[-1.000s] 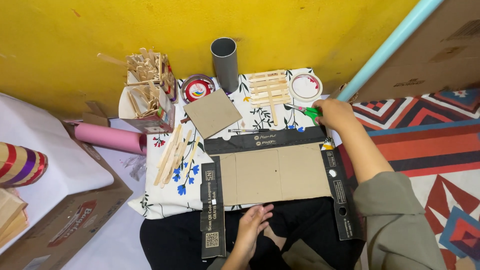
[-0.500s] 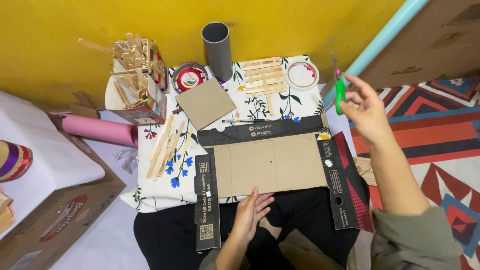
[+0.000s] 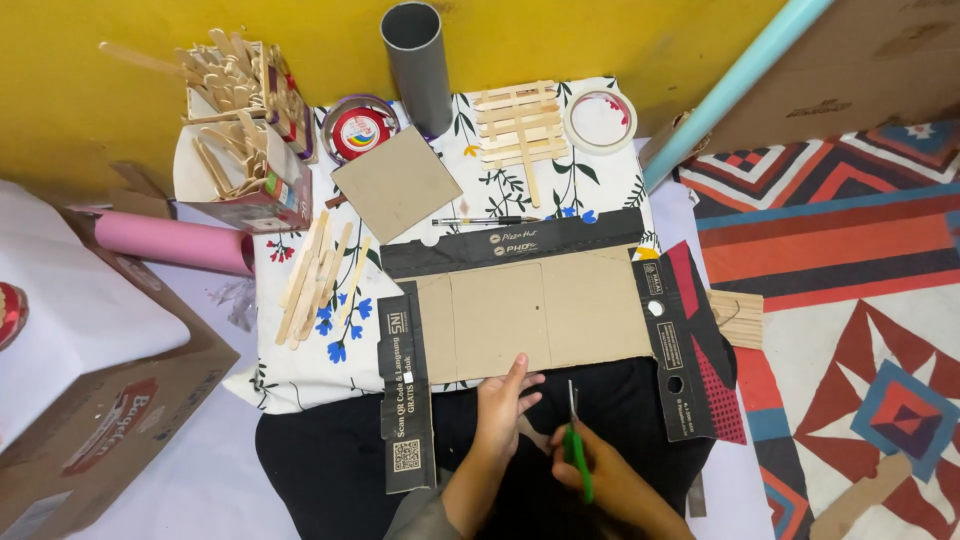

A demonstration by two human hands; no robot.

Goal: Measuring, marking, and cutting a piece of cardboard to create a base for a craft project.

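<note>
A flattened cardboard box [image 3: 540,310] with black printed flaps lies across my lap and a floral cloth [image 3: 300,340]. My left hand [image 3: 503,405] rests flat on its near edge. My right hand [image 3: 585,470] grips green-handled scissors [image 3: 575,440], blades pointing up toward the cardboard's near edge, just right of my left hand. A small cardboard square [image 3: 396,183] and a pen [image 3: 485,221] lie beyond the box.
Loose craft sticks [image 3: 318,275] lie on the cloth, more fill a box [image 3: 245,120]. A stick lattice [image 3: 520,125], tape rolls [image 3: 600,118], grey tube [image 3: 415,60], pink roll [image 3: 170,242] and light blue tube [image 3: 730,90] sit near the yellow wall. A patterned rug [image 3: 850,300] lies right.
My right hand lifted the green scissors from the far right of the cloth and brought them down to the cardboard's near edge. My left hand stayed on the near edge.
</note>
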